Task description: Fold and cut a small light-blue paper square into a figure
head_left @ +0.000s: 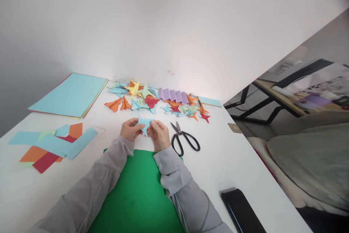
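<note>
Both my hands hold one small folded light-blue paper piece point(145, 124) above the far edge of a green sheet point(136, 189). My left hand point(131, 129) pinches its left side between thumb and fingers. On the right side, the fingers of my right hand point(160, 135) are closed on the paper. Pointed corners stick out at its top and bottom; the fingers cover part of it. Just right of my right hand lie black-handled scissors point(178, 133), their blades slightly apart and pointing away from me.
Several folded paper shapes point(133, 89) and a purple pleated strip point(173, 96) lie along the wall. At left are a stack of coloured sheets point(72, 93) and loose paper pieces point(54, 145). A black phone-like object point(241, 211) lies near the right edge; a bed point(311, 160) stands beyond.
</note>
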{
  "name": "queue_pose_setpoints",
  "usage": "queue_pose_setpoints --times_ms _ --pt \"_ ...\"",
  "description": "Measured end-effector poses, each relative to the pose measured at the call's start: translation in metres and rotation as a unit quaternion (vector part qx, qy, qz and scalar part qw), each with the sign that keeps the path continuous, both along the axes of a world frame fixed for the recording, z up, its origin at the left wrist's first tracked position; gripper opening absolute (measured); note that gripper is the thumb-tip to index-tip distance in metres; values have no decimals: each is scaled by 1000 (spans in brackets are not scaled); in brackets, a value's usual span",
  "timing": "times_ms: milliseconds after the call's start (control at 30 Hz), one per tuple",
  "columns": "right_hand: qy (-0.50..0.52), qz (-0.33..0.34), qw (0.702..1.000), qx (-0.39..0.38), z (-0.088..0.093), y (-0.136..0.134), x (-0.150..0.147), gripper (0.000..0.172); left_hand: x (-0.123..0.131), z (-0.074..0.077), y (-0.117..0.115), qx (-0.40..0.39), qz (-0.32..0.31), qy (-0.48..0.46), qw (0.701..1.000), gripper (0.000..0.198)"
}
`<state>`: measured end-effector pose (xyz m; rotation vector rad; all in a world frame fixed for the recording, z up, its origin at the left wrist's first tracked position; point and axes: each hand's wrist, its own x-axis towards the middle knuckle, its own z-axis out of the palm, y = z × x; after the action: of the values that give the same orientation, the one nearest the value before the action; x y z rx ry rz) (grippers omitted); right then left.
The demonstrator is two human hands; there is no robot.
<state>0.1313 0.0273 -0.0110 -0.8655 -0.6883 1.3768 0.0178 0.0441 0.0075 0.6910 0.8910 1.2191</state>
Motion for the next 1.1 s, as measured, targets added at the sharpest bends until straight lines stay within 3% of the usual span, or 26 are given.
queue_pose_setpoints --times_ms 167,300,533,633,833,1100 --pt "-19 -33 999 -7 0 -1 0 23 0 -8 2 -2 -33 29 999 28" --pt "-39 -27 999 -17 -2 -1 1 21 -3 -13 5 11 24 45 999 34" --pt "-125 55 991 -4 1 -6 -4 28 -4 -8 5 -7 95 62 993 45" --pt "-141 65 988 -8 3 -7 -6 31 -3 -10 6 -22 103 76 991 48" --pt "-150 21 988 10 1 -5 -5 31 1 -13 5 -47 58 58 996 47" --pt "-154 50 987 10 -4 -9 -6 30 -4 -3 1 -25 116 99 988 41"
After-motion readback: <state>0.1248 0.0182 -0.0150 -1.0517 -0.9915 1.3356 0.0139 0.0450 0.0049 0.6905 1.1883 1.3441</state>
